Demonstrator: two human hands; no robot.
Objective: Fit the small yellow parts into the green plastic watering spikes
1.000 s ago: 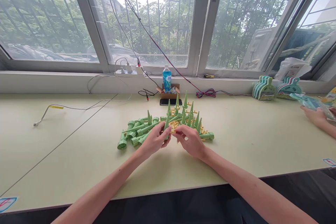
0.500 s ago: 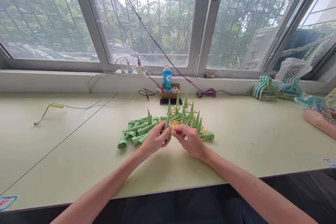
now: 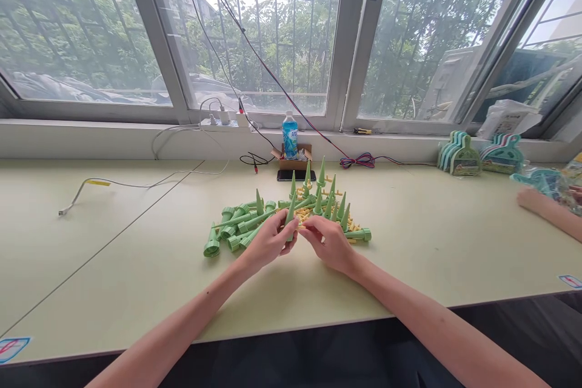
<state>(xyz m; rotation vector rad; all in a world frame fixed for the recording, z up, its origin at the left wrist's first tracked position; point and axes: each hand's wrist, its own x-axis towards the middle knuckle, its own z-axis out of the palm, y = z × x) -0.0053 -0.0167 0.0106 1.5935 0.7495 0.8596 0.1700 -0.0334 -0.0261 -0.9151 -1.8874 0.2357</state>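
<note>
My left hand (image 3: 276, 236) is closed around a green plastic watering spike (image 3: 290, 211), its pointed end up. The fingertips of my right hand (image 3: 328, 241) pinch a small yellow plastic valve (image 3: 301, 227) against the side of that spike. How far the valve sits in the spike is hidden by the fingers. Left of and behind my left hand lies a heap of green spikes (image 3: 236, 224) with ribbed caps. Behind my right hand several spikes (image 3: 333, 209) stand with tips up, among many loose yellow valves (image 3: 353, 225).
A phone (image 3: 296, 176), a small cardboard box (image 3: 295, 164) and a blue-labelled bottle (image 3: 290, 136) stand behind the heap. Cables (image 3: 357, 160) lie along the sill. At right are packs of green and blue plastic items (image 3: 464, 153), and another person's hand (image 3: 530, 199) near a wrapped pack.
My right fingertips have shifted slightly at the yellow valve, and less of it shows. My left hand holds still. The other person's hand at right has moved a little to the left.
</note>
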